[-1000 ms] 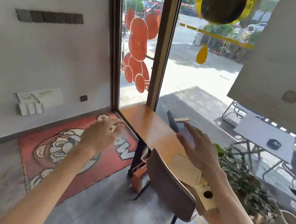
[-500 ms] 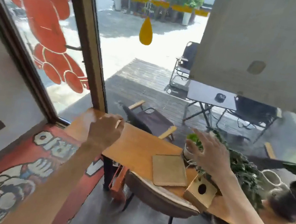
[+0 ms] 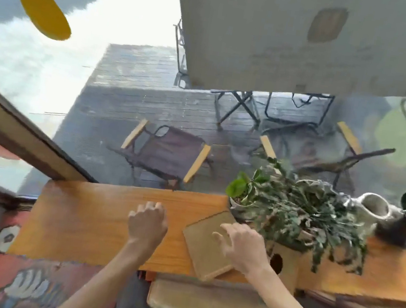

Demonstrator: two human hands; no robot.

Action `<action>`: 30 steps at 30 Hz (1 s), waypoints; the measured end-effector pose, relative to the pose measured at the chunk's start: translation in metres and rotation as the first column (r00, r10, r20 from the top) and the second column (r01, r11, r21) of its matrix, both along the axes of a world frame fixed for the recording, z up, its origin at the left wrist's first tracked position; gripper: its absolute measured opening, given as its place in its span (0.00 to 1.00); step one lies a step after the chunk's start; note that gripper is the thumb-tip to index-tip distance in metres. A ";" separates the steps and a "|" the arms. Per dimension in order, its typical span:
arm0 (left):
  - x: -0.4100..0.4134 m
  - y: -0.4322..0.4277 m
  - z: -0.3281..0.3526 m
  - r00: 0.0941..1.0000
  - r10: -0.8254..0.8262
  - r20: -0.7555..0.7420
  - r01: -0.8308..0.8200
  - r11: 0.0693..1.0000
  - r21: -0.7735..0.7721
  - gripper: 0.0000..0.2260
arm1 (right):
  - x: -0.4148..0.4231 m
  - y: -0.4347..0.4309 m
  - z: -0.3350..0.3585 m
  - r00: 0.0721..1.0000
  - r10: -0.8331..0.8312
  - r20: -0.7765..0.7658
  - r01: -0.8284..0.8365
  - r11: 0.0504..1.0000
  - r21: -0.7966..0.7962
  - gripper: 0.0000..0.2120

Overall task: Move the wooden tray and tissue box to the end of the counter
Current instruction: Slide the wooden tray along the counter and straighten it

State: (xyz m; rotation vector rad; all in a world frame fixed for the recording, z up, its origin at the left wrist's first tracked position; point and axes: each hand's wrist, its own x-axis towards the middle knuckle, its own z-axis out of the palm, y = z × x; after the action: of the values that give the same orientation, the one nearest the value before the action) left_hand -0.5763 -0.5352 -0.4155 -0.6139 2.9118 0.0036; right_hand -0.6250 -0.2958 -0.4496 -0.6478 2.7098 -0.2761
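Overhanging counter (image 3: pixel 95 219) edge, wooden tray (image 3: pixel 204 247), hands above

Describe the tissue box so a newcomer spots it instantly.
Find the long orange wooden counter under the window. Right of the flat wooden tray, partly under the trailing plant, sits the tissue box: a pale wooden cube, the only thing with a round dark hole.

The right hand (image 3: pixel 241 248) covers the right part of the tray (image 3: pixel 204 244), and whether its fingers touch the wood cannot be told. The wrist and the plant (image 3: pixel 301 217) hide much of the tissue box (image 3: pixel 285 266); only the face with a round hole shows. The left hand (image 3: pixel 147 222) shows its back, palm hidden. The counter (image 3: pixel 95 222) runs out of frame on the right, its edges smeared by blur.
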 end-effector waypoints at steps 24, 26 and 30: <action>-0.005 0.052 -0.197 0.640 0.119 0.759 -0.650 0.611 0.452 0.36 | -0.024 -0.037 -0.158 0.606 -0.568 0.557 0.579 0.795 0.181 0.37; -0.005 0.057 -0.199 0.641 0.149 0.753 -0.698 0.522 0.491 0.37 | -0.023 -0.039 -0.157 0.659 -0.551 0.513 0.562 0.813 0.152 0.36; -0.006 0.057 -0.206 0.636 0.191 0.748 -0.738 0.436 0.515 0.35 | -0.025 -0.038 -0.160 0.589 -0.637 0.497 0.758 0.649 -0.066 0.34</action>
State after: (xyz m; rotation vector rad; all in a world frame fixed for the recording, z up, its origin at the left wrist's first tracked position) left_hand -0.5819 -0.4782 -0.6214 -1.0181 1.6826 0.9676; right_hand -0.6500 -0.3341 -0.6096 0.4670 2.3456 -0.8902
